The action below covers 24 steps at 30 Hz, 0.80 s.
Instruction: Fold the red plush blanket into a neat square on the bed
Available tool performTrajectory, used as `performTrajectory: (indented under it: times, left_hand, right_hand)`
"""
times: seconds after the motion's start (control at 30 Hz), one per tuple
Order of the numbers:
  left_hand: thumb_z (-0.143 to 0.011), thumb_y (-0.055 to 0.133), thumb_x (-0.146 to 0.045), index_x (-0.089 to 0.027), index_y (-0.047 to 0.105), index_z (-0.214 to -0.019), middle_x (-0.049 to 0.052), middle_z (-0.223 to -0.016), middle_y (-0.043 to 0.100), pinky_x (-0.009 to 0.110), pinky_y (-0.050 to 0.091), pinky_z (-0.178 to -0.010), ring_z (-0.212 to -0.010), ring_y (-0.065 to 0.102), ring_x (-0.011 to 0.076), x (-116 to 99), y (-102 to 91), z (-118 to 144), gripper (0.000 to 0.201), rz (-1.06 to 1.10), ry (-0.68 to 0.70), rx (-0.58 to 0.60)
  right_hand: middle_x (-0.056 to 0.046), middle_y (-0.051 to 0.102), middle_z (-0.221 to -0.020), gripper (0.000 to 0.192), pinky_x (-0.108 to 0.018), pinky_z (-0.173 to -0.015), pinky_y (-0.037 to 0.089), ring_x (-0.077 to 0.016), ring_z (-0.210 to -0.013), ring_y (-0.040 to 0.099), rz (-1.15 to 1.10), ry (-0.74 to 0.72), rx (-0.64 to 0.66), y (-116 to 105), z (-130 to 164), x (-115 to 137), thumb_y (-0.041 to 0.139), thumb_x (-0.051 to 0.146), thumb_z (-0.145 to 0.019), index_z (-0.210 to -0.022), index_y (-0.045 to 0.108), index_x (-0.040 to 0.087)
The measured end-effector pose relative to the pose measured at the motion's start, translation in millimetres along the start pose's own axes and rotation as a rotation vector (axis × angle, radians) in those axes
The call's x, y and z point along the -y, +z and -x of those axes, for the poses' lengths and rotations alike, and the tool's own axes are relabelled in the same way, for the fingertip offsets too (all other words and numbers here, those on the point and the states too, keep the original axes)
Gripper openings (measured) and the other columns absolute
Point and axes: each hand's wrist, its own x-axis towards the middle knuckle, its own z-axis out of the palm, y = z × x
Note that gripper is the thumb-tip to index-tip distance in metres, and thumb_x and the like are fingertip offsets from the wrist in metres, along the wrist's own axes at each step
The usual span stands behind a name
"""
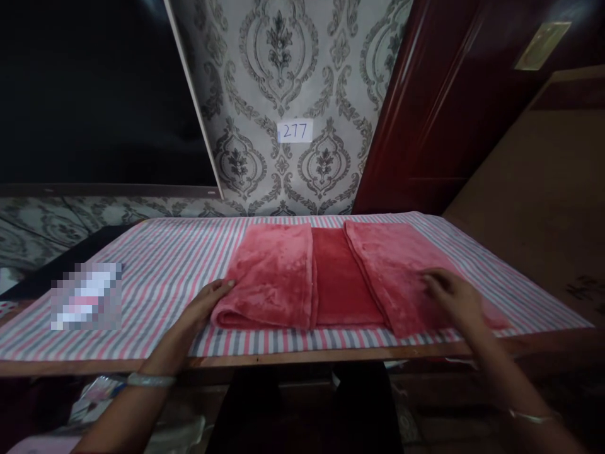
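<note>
A pink plush blanket (269, 271) lies on the table with its left and right sides folded inward. Between the two folded panels shows a strip of deeper red fabric. My left hand (208, 302) rests against the rounded left fold, its fingers stretched toward the cloth and the tips touching it; part of the fingers is hidden. Over the right panel, my right hand (456, 299) has its thumb and fingers brought together on the fabric, slightly blurred. A corner of the blanket sticks out to the right below that hand.
A striped cloth (165, 265) covers the table, whose wooden front edge (283, 359) runs near my body. A blurred-out item (87, 296) lies at the left. Behind are a dark screen (99, 94), a wall label (295, 130) reading 277, and a cardboard box (534, 189) at right.
</note>
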Motion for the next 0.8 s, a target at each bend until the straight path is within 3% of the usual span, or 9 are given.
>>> performTrajectory:
  times: [0.1,0.17,0.23,0.33,0.47,0.6,0.7,0.8]
  left_hand:
    - [-0.058,0.086,-0.050,-0.017,0.065,-0.089,0.005,-0.081,0.075,0.026,0.056,-0.063,-0.070,0.070,0.0181,2,0.5,8,0.050,0.117,-0.002,0.033]
    - [-0.060,0.087,-0.045,-0.017,0.064,-0.100,0.005,-0.090,0.076,0.026,0.057,-0.068,-0.077,0.072,0.0183,4,2.8,14,0.054,0.191,-0.005,-0.006]
    - [-0.063,0.086,-0.040,-0.019,0.061,-0.113,0.006,-0.100,0.076,0.027,0.058,-0.074,-0.085,0.073,0.0201,8,5.8,20,0.060,0.253,-0.014,-0.038]
    - [-0.066,0.086,-0.040,-0.022,0.054,-0.127,0.008,-0.109,0.075,0.030,0.059,-0.080,-0.095,0.073,0.0227,14,9.2,31,0.071,0.314,-0.021,-0.062]
    - [-0.069,0.080,-0.053,-0.025,0.043,-0.142,0.012,-0.127,0.068,0.034,0.057,-0.090,-0.113,0.068,0.0274,27,9.6,46,0.086,0.298,0.077,-0.064]
    - [-0.066,0.081,-0.049,-0.023,0.035,-0.148,0.016,-0.146,0.052,0.037,0.046,-0.107,-0.135,0.051,0.0311,44,8.8,54,0.097,0.054,0.297,-0.093]
    - [-0.071,0.074,-0.037,-0.019,0.040,-0.143,0.016,-0.148,0.046,0.043,0.036,-0.116,-0.140,0.043,0.0303,56,11.9,51,0.082,-0.166,0.484,-0.227]
    - [-0.077,0.063,-0.026,-0.019,0.045,-0.137,0.013,-0.137,0.052,0.047,0.038,-0.114,-0.132,0.049,0.0280,62,17.9,47,0.063,-0.325,0.646,-0.363]
  right_hand:
    - [-0.008,0.073,-0.084,0.031,-0.036,-0.074,0.053,-0.0251,-0.080,0.067,-0.246,-0.106,0.252,55,35,61,0.054,0.049,-0.078,-0.085,0.068,0.023]
    - [-0.004,0.069,-0.076,0.034,-0.032,-0.064,0.051,-0.0206,-0.069,0.064,-0.377,-0.120,0.446,88,51,90,0.056,0.051,-0.077,-0.088,0.067,0.022]
    - [-0.001,0.065,-0.071,0.036,-0.028,-0.057,0.048,-0.0164,-0.059,0.059,-0.470,-0.103,0.591,115,58,109,0.057,0.051,-0.075,-0.094,0.066,0.021]
    - [0.001,0.063,-0.070,0.033,-0.026,-0.053,0.045,-0.0136,-0.054,0.055,-0.490,-0.079,0.704,142,59,123,0.059,0.048,-0.075,-0.092,0.063,0.020]
    - [-0.003,0.067,-0.075,0.027,-0.030,-0.062,0.049,-0.0179,-0.065,0.060,-0.358,-0.128,0.622,160,55,127,0.061,0.046,-0.076,-0.086,0.063,0.021]
    - [-0.008,0.072,-0.086,0.030,-0.035,-0.075,0.050,-0.0241,-0.081,0.065,-0.258,-0.143,0.523,167,52,125,0.065,0.048,-0.076,-0.087,0.066,0.020]
    - [-0.007,0.070,-0.075,0.034,-0.032,-0.065,0.046,-0.0227,-0.073,0.063,-0.212,-0.124,0.532,172,51,127,0.063,0.053,-0.076,-0.078,0.065,0.019]
    - [-0.003,0.064,-0.065,0.032,-0.028,-0.055,0.037,-0.0187,-0.062,0.057,-0.168,-0.112,0.500,177,53,135,0.068,0.050,-0.070,-0.069,0.060,0.019]
